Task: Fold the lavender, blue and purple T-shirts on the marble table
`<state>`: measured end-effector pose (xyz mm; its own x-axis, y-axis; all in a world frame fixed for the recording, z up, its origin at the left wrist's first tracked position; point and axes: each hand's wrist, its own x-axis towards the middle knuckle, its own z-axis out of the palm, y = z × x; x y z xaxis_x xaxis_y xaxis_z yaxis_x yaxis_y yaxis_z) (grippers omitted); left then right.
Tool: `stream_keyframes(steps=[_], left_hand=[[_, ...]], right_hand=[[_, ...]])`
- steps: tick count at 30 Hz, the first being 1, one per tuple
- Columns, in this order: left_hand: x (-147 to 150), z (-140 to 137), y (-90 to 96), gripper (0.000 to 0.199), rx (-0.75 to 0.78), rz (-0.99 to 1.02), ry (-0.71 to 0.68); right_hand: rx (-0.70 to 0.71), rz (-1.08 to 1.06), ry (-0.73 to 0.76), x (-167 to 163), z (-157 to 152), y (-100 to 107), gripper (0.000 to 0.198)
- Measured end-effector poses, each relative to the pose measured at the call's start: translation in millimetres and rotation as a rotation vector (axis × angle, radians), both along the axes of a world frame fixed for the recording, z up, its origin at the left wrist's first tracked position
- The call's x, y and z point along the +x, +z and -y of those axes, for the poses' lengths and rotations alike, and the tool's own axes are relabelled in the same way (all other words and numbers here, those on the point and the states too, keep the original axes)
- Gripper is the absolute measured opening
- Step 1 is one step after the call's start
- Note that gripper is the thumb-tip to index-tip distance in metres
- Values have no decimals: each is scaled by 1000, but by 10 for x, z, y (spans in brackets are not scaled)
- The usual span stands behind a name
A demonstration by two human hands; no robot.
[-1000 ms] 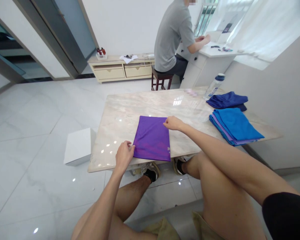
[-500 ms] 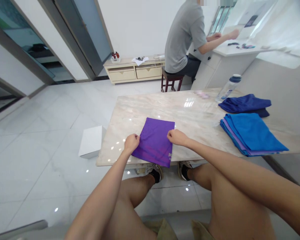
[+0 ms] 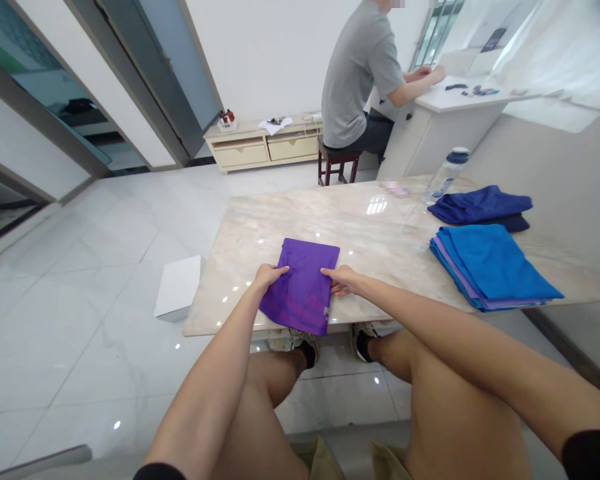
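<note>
A folded purple cloth point(image 3: 303, 283) lies near the front edge of the marble-look table point(image 3: 260, 213), its lower end reaching just past that edge. A small pale mark shows by its lower right corner. My left hand point(image 3: 269, 275) grips its left side, thumb on top and fingers hidden beneath. On the opposite side my right hand point(image 3: 347, 279) holds the cloth the same way, with some fingertips visible below the edge. Further right sits a stack of folded cloths point(image 3: 497, 263), bright blue on top with a lilac layer between. Behind it lies a crumpled dark blue cloth point(image 3: 483, 204).
A clear water bottle point(image 3: 446, 177) with a blue cap stands at the back right of the table. A white box point(image 3: 179, 285) is on the floor at the left. Beyond the table a person point(image 3: 357, 77) sits on a stool point(image 3: 338, 160) at a white counter point(image 3: 455, 100).
My hands have shifted from pinching the purple cloth's side edges to holding them with thumbs on top and fingers underneath. The seated person's hands have come lower and closer together.
</note>
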<state>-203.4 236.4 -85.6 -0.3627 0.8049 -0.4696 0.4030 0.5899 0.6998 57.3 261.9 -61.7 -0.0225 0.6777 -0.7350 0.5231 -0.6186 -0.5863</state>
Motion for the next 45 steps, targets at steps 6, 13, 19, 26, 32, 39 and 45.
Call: stream_keyframes(steps=[6,13,19,26,32,39,45], left_hand=[[-19,47,169,44,48,137,92],[-46,91,580,73,217,205,69],[-35,174,913,85,493,216,182],[93,271,1113,60,705,177,269],[189,309,1234,40,803,148,280],[173,302,1234,31,802,120,282],[129,241,1123,42,912,207,206]], right_hand=[[37,-13,15,59,-9,61,31],[287,-32,-44,301,-232,295,24],[684,-149,-46,556,-328,657,28],[1073,-172,11,713,-206,1089,21],[1132,-77,5,716,-166,1209,21],[1257,-11,28,678,-167,1210,24],[1311,-93,33,628,-107,1246,25]])
